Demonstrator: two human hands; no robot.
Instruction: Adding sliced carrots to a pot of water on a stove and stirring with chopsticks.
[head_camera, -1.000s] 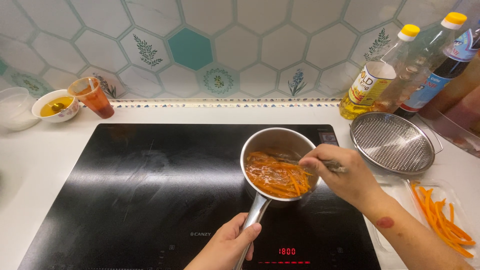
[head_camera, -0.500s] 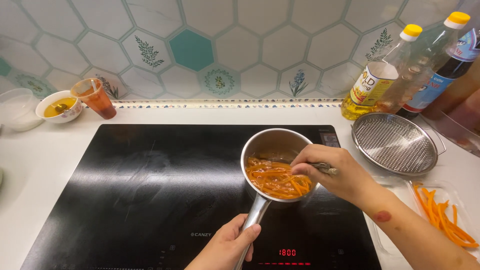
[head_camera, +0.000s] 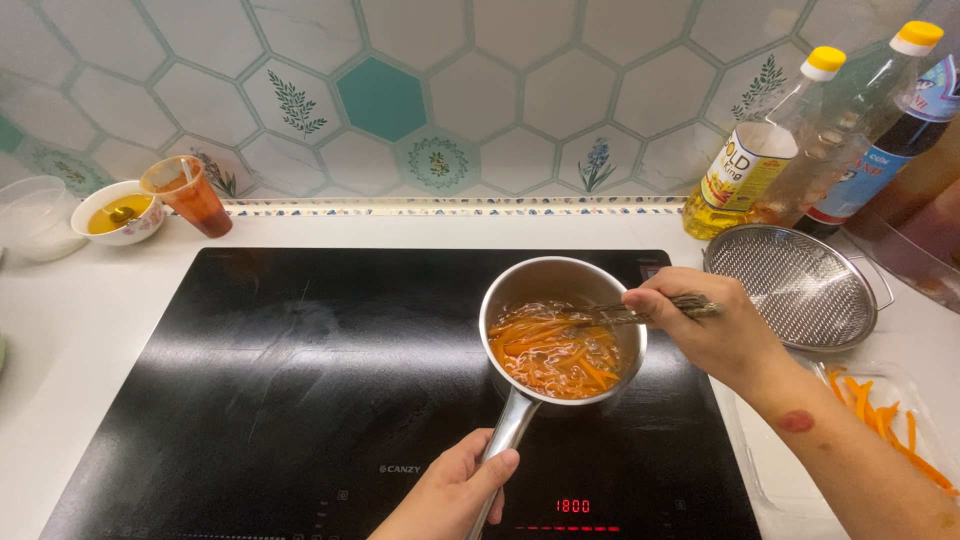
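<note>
The fingers of the right hand (head_camera: 715, 335) were pinched together around a thin metal utensil (head_camera: 640, 312), whose far end dipped into the small steel saucepan (head_camera: 560, 330); whether it was chopsticks or a fork could not be told. The left hand (head_camera: 455, 495) was curled around the saucepan's handle (head_camera: 510, 430), thumb laid along the top, holding it steady on the black induction hob (head_camera: 300, 380).

The pan looked light and stiff, but it was probably hot at the walls and apt to slide on the glass, so the long handle seemed the only sensible place to hold it. Inside it lay orange carrot strips (head_camera: 555, 355) in a bubbling reddish liquid; they looked soft, limp and slippery.

Outward on the white surface (head_camera: 80, 300), a round metal strainer (head_camera: 795, 285) lay just right of the hob, with a clear tray of raw carrot sticks (head_camera: 880, 420) near it. Behind stood three bottles, one of yellow oil (head_camera: 755, 160). Far left were a bowl of yellow sauce (head_camera: 118, 212), a red-stained plastic cup (head_camera: 190, 195) and a clear, seemingly empty tub (head_camera: 35, 215).
</note>
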